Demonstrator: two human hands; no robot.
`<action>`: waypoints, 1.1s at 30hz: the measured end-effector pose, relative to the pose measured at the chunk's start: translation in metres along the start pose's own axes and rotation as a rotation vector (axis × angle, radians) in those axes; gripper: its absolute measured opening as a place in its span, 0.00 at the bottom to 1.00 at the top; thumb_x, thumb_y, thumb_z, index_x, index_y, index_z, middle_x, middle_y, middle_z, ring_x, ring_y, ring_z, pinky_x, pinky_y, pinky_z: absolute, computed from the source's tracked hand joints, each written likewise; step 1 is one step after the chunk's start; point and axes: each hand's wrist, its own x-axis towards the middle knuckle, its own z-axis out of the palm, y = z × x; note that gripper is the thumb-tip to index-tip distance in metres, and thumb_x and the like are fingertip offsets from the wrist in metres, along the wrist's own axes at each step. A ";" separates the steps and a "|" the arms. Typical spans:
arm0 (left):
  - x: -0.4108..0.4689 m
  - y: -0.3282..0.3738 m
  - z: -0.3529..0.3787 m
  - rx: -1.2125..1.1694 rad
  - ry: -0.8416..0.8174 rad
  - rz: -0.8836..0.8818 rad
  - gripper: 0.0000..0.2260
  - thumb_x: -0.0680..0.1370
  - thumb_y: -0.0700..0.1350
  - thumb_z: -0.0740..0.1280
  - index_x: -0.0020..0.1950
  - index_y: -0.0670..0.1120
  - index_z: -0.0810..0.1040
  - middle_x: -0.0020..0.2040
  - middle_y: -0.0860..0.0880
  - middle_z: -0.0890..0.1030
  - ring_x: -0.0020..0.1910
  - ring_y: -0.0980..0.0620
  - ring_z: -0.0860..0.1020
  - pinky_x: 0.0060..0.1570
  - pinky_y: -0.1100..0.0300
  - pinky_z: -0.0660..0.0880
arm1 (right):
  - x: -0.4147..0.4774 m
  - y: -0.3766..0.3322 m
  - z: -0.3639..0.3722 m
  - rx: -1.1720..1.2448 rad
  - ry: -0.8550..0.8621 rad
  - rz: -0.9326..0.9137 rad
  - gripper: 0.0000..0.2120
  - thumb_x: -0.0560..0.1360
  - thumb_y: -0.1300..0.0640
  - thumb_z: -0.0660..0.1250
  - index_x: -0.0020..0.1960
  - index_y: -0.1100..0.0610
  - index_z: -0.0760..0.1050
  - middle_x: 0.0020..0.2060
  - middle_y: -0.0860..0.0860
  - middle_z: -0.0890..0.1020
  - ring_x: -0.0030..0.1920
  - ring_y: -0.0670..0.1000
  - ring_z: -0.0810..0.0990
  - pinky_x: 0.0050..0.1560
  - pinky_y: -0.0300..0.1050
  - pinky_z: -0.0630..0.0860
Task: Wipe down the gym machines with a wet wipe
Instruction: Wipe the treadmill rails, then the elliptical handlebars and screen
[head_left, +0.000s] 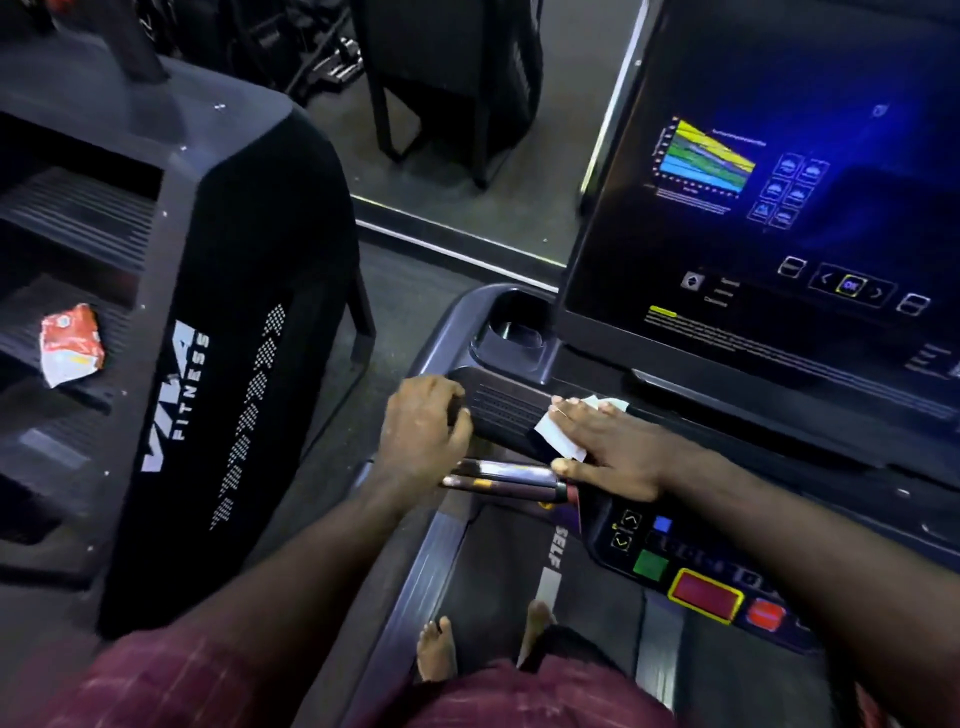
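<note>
I stand barefoot on a treadmill whose dark console (524, 348) fills the right half of the view. My right hand (608, 447) lies flat on a white wet wipe (553, 434), pressing it against the ribbed black handlebar pad (504, 408) at the console's left end. My left hand (423, 428) curls around the outer end of that same pad. Below the pad, metal grip sensors (498, 475) run across the bar. Part of the wipe is hidden under my fingers.
The large lit screen (779, 197) rises behind the handlebar. Control buttons, green (649, 564) and red (706, 595), sit below my right forearm. To the left stands a black stair machine (218, 322) with a crumpled red and white wrapper (70, 343) on a step. A cup holder (514, 327) sits beyond the pad.
</note>
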 end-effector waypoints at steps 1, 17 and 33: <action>-0.002 -0.006 -0.003 -0.001 0.035 -0.058 0.12 0.75 0.46 0.70 0.57 0.46 0.81 0.55 0.47 0.81 0.55 0.43 0.77 0.57 0.46 0.75 | 0.004 -0.001 -0.002 -0.016 -0.018 -0.014 0.46 0.75 0.22 0.38 0.84 0.47 0.35 0.82 0.42 0.35 0.81 0.41 0.33 0.82 0.47 0.37; -0.074 -0.039 -0.050 0.212 -0.288 -0.719 0.49 0.69 0.77 0.68 0.81 0.53 0.58 0.77 0.54 0.68 0.74 0.51 0.72 0.66 0.48 0.74 | 0.169 -0.096 -0.034 0.156 0.416 -0.267 0.39 0.83 0.32 0.44 0.85 0.52 0.36 0.83 0.53 0.59 0.83 0.53 0.54 0.83 0.52 0.51; -0.067 -0.029 -0.054 0.295 -0.290 -0.771 0.41 0.65 0.80 0.64 0.69 0.55 0.70 0.65 0.55 0.77 0.64 0.51 0.77 0.58 0.48 0.77 | 0.186 -0.148 -0.033 -0.204 0.510 -0.418 0.16 0.83 0.50 0.54 0.46 0.50 0.78 0.44 0.49 0.82 0.50 0.55 0.78 0.63 0.57 0.69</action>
